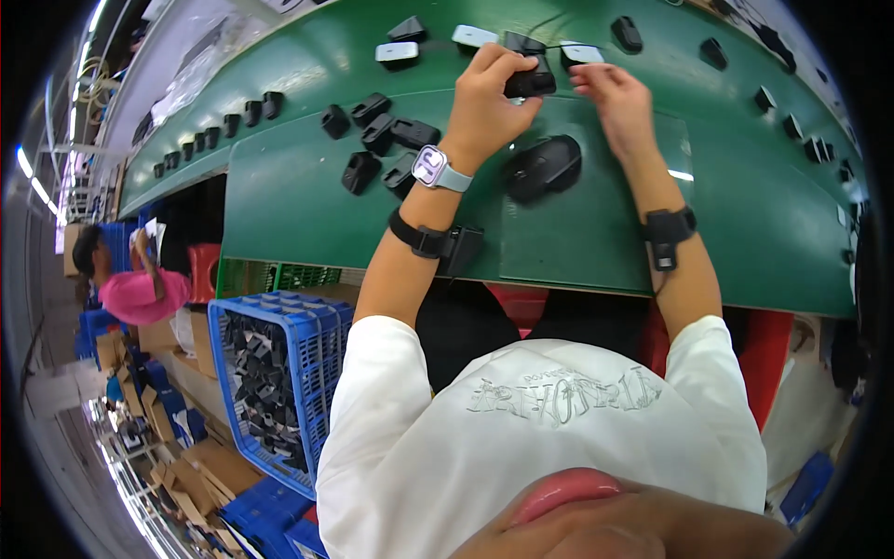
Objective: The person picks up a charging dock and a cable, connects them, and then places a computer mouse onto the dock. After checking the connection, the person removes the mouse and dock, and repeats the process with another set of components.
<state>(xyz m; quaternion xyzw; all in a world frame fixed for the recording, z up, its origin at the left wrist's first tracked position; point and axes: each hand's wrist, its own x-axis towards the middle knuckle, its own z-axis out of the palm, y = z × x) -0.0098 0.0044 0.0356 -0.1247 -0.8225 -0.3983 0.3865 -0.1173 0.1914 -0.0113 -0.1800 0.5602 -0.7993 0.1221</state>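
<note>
My left hand (487, 101) is closed around a small black plastic housing (532, 84), held above the far part of the green table. Facing it across a small gap is my right hand (616, 104), thumb and fingertips pinched together; whatever lies between them is too small to make out. Just beyond those fingertips sits a white-topped block (582, 55) with a thin dark cable beside it. A black computer mouse (545, 168) rests on the mat (596, 228) between my forearms. Other white-topped blocks (398, 53) stand farther off to the left.
Several black housings (377, 133) lie left of my left wrist, and a row of them (231, 124) lines the table's far left. More (792, 127) stand at right. A blue crate (312, 373) full of black parts is beside me. Another person (144, 289) sits far left.
</note>
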